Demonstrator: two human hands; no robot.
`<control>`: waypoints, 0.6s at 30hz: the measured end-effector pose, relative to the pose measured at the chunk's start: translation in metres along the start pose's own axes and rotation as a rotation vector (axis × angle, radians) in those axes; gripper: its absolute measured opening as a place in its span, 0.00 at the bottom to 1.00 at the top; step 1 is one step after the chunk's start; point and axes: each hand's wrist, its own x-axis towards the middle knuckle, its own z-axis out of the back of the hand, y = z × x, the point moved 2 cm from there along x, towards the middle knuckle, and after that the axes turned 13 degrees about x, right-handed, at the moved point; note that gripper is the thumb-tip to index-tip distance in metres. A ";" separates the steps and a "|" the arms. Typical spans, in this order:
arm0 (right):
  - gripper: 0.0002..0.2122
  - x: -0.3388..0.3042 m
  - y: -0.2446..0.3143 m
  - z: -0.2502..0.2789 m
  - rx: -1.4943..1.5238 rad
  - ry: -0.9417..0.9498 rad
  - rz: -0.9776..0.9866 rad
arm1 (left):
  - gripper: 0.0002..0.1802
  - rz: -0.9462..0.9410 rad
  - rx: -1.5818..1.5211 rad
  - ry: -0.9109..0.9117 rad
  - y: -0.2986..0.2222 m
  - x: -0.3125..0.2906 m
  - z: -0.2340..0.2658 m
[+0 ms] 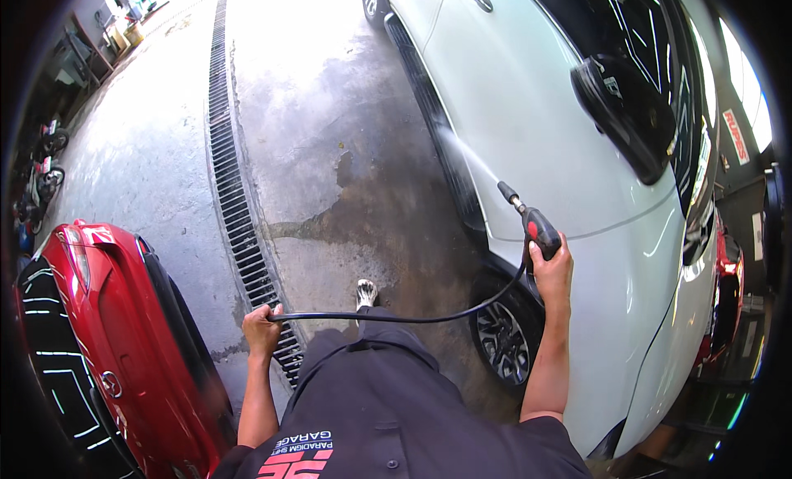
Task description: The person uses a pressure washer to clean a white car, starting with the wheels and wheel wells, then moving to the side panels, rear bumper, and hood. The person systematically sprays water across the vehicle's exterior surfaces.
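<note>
My right hand point(551, 268) is closed round the grip of a black and red pressure washer gun point(538, 228). From its short nozzle a white water spray point(470, 153) shoots up and left toward the lower side of a white car point(511, 108), by the black side step point(437, 120). A black hose point(404, 319) runs from the gun's grip across in front of me to my left hand point(262, 330), whose fingers are wrapped round it. The car's front wheel point(502, 340) is just below and left of the gun.
A red car point(132, 339) stands close on my left. A metal drain grate point(231, 174) runs lengthwise along the floor between the cars. Wet concrete point(404, 198) lies beside the white car. Its black side mirror point(623, 116) juts out at the right. Motorcycles point(41, 186) stand far left.
</note>
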 end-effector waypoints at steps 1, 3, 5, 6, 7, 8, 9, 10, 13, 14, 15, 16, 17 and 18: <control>0.20 0.024 0.005 -0.006 -0.016 0.039 -0.027 | 0.27 0.011 -0.018 -0.021 -0.006 0.014 -0.003; 0.20 0.069 0.022 -0.018 -0.048 0.092 -0.058 | 0.27 0.025 -0.022 -0.019 -0.018 0.040 -0.004; 0.21 0.108 0.038 -0.036 -0.033 0.112 -0.049 | 0.27 0.052 -0.030 -0.015 -0.031 0.066 -0.005; 0.21 0.125 0.042 -0.047 -0.037 0.102 -0.019 | 0.27 0.064 -0.033 -0.021 -0.035 0.080 -0.006; 0.21 0.143 0.045 -0.059 -0.041 0.092 0.010 | 0.27 0.076 -0.035 -0.028 -0.039 0.094 -0.005; 0.21 0.161 0.049 -0.070 -0.046 0.081 0.039 | 0.27 0.087 -0.038 -0.034 -0.042 0.109 -0.007; 0.20 0.180 0.055 -0.083 -0.042 0.094 0.053 | 0.27 0.103 -0.038 -0.040 -0.042 0.123 -0.010; 0.20 0.198 0.060 -0.096 -0.040 0.102 0.065 | 0.27 0.122 -0.048 -0.035 -0.042 0.138 -0.014; 0.19 0.252 0.083 -0.142 -0.018 0.104 0.090 | 0.27 0.148 -0.067 -0.030 -0.040 0.189 -0.022; 0.19 0.269 0.091 -0.156 -0.022 0.100 0.099 | 0.26 0.161 -0.075 -0.026 -0.039 0.206 -0.027; 0.19 0.286 0.101 -0.172 -0.021 0.096 0.108 | 0.26 0.172 -0.079 -0.027 -0.037 0.227 -0.028; 0.19 0.303 0.111 -0.188 -0.020 0.091 0.117 | 0.26 0.183 -0.084 -0.027 -0.036 0.248 -0.030; 0.19 0.320 0.122 -0.205 -0.019 0.071 0.135 | 0.26 0.184 -0.095 -0.040 -0.035 0.271 -0.033; 0.18 0.338 0.134 -0.222 -0.019 0.051 0.150 | 0.26 0.185 -0.089 -0.052 -0.035 0.295 -0.033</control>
